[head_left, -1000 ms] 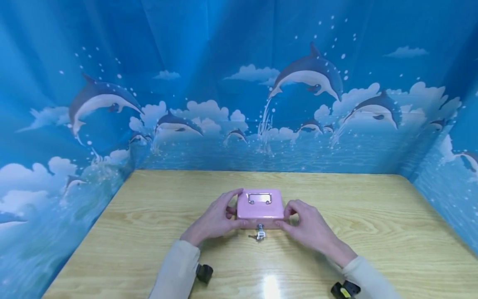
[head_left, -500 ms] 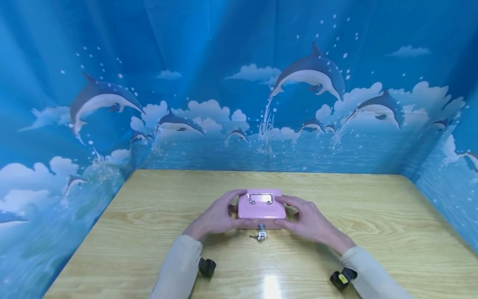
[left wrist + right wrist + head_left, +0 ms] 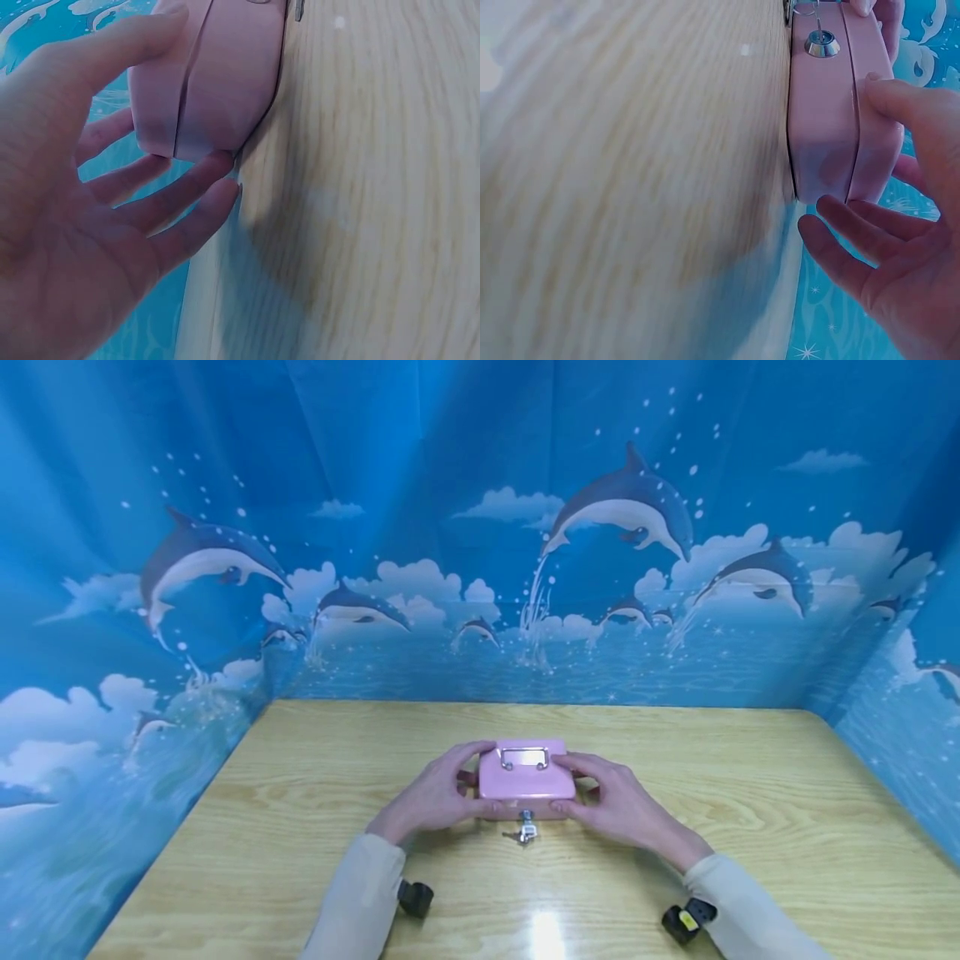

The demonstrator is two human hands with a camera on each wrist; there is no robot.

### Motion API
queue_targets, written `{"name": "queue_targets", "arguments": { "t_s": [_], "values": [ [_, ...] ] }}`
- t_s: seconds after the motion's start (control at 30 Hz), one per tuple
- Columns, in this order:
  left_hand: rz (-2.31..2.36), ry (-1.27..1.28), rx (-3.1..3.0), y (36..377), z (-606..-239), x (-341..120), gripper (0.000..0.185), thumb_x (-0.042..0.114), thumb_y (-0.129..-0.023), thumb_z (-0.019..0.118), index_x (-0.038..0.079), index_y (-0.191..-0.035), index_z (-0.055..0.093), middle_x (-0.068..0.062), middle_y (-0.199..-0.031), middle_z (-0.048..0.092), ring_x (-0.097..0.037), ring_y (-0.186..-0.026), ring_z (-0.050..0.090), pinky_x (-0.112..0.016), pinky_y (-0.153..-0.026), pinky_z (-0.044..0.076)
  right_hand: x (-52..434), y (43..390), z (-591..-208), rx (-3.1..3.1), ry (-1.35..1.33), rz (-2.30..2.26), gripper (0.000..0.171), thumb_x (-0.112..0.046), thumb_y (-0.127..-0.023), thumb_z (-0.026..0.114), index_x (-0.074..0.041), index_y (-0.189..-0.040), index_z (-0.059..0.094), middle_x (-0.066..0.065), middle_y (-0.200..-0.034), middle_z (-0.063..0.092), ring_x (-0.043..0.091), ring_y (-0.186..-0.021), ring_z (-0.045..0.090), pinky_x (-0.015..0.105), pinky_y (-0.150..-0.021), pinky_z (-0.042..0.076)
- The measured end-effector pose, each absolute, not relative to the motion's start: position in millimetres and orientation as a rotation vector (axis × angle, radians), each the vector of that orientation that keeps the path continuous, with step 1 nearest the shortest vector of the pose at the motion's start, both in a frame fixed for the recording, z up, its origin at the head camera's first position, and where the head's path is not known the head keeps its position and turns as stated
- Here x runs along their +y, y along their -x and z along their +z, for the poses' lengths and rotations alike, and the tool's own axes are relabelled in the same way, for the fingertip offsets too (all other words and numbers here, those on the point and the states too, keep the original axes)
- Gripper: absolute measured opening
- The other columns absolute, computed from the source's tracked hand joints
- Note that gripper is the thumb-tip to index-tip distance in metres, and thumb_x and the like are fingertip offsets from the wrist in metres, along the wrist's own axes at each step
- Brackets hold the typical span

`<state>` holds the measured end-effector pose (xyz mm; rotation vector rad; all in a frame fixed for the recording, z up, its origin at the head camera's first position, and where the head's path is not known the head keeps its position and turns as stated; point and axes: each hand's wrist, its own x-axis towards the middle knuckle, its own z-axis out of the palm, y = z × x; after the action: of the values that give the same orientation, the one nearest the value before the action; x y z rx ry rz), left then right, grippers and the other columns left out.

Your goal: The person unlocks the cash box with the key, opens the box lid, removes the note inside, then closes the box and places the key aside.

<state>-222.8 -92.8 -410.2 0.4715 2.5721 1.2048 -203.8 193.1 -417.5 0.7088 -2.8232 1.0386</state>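
A pink cash box (image 3: 525,785) with a metal handle (image 3: 524,757) on its closed lid sits on the table. My left hand (image 3: 435,792) holds its left end, thumb across the front and index finger on the top. At the other end my right hand (image 3: 622,800) grips likewise, its index finger reaching onto the lid. In the right wrist view the thumb (image 3: 892,97) presses the front of the lid above the seam. Keys (image 3: 527,833) hang from the round lock (image 3: 823,43) in the box's front. From the left wrist, lower fingers (image 3: 187,184) show against the box's side.
The wood-grain table (image 3: 300,860) extends around the box on all sides. Behind it and along both sides hangs a blue curtain (image 3: 480,527) printed with dolphins. Each wrist carries a small black camera (image 3: 415,899).
My right index finger has moved from the box's right edge onto the top of the lid. The left hand has stayed on its end. In the last half second almost nothing moved.
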Motion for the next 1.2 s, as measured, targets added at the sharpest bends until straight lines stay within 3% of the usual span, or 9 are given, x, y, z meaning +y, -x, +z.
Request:
{"name": "queue_targets", "arguments": {
  "t_s": [0.5,0.87,1.2],
  "values": [
    [1.272,-0.497,2.543,221,-411,-95,0.088,0.043,-0.079,0.087,0.033,-0.154,0.042,-0.003,-0.163,0.040,-0.029,-0.129,0.061,-0.043,-0.107,0.055,192,204,-418,-2.807,-0.710,1.083,0.067,-0.031,-0.086,0.082,-0.010,-0.145,0.056,0.017,-0.143,0.060,0.032,-0.116,0.068,0.035,-0.090,0.063],
    [1.295,-0.508,2.568,222,-408,-97,0.077,0.033,-0.083,0.086,0.024,-0.150,0.050,-0.006,-0.148,0.058,-0.025,-0.120,0.067,-0.041,-0.101,0.058,194,206,-416,-2.789,-0.733,1.078,0.062,-0.031,-0.086,0.082,-0.007,-0.139,0.061,0.018,-0.137,0.064,0.031,-0.111,0.069,0.031,-0.084,0.064],
    [1.333,-0.454,2.596,221,-403,-97,0.065,0.043,-0.087,0.081,0.024,-0.144,0.057,-0.001,-0.143,0.062,-0.021,-0.116,0.067,-0.038,-0.095,0.061,191,206,-409,-2.806,-0.570,1.115,0.055,-0.036,-0.089,0.079,-0.010,-0.135,0.065,0.014,-0.131,0.069,0.024,-0.104,0.071,0.021,-0.078,0.062]
  ]
}}
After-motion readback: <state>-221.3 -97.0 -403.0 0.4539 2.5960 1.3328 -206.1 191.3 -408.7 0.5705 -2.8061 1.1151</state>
